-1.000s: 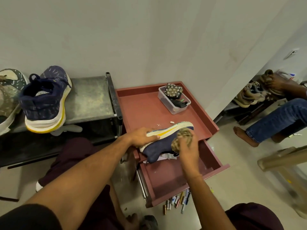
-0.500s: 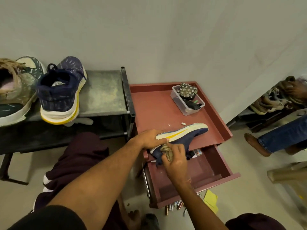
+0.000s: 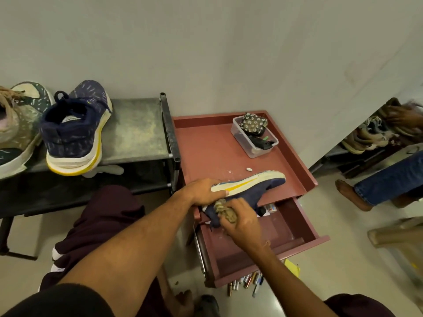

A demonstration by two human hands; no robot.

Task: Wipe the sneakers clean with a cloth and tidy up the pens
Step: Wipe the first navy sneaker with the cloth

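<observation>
My left hand (image 3: pixel 202 192) grips the heel end of a navy sneaker (image 3: pixel 251 186) with a white and yellow sole, held on its side over the red cabinet's front edge. My right hand (image 3: pixel 240 221) is closed on a bunched brown cloth (image 3: pixel 225 210) pressed against the sneaker's navy upper near the heel. Its matching navy sneaker (image 3: pixel 75 131) stands on the grey shoe rack (image 3: pixel 137 131). A green and beige sneaker (image 3: pixel 16 124) sits at the far left. Several pens (image 3: pixel 246 282) lie on the floor below the open drawer.
The red cabinet top (image 3: pixel 206 145) carries a clear plastic box (image 3: pixel 254 136) with a floral pouch. Its drawer (image 3: pixel 258 243) is pulled out. A yellow paper (image 3: pixel 293 267) lies on the floor. Another person's leg in jeans (image 3: pixel 389 181) and more shoes (image 3: pixel 370 133) are at the right.
My right hand has slid the cloth from the sneaker's toe end back to its heel side. The view has shifted right to left, showing more of the shoe rack.
</observation>
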